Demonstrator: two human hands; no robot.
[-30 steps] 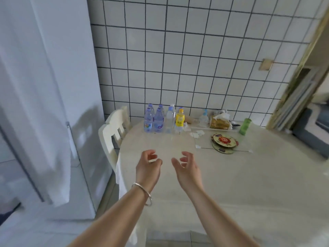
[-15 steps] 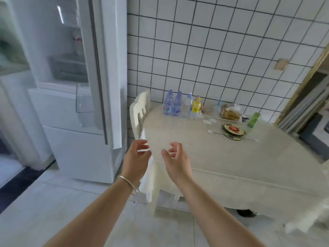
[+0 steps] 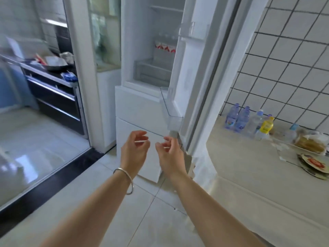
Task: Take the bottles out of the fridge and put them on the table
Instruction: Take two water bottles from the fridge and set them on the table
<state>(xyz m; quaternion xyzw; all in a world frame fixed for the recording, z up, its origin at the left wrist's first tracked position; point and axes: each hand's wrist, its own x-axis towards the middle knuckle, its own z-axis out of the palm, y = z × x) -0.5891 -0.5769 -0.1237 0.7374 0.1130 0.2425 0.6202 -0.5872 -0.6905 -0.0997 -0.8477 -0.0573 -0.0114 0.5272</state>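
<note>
The white fridge (image 3: 142, 107) stands ahead with its upper door (image 3: 199, 68) swung open to the right. Inside, several bottles with red-and-white labels (image 3: 164, 48) stand on a shelf above a clear drawer. On the table (image 3: 249, 166) at right, against the tiled wall, stand several water bottles (image 3: 239, 120) and a yellow-labelled bottle (image 3: 266, 126). My left hand (image 3: 134, 152), with a silver bracelet on the wrist, and my right hand (image 3: 170, 155) hover side by side in front of the fridge's lower drawers, fingers curled apart, holding nothing.
The open door's edge and its clear door bins (image 3: 173, 118) jut out between me and the table. A plate (image 3: 315, 164) and wrapped food (image 3: 310, 143) lie on the table. At left a doorway frame (image 3: 83, 86) leads to a kitchen counter (image 3: 53, 77).
My view has swung left from the table to the open fridge. Both hands stayed empty in front of me, now before the fridge instead of over the table.
</note>
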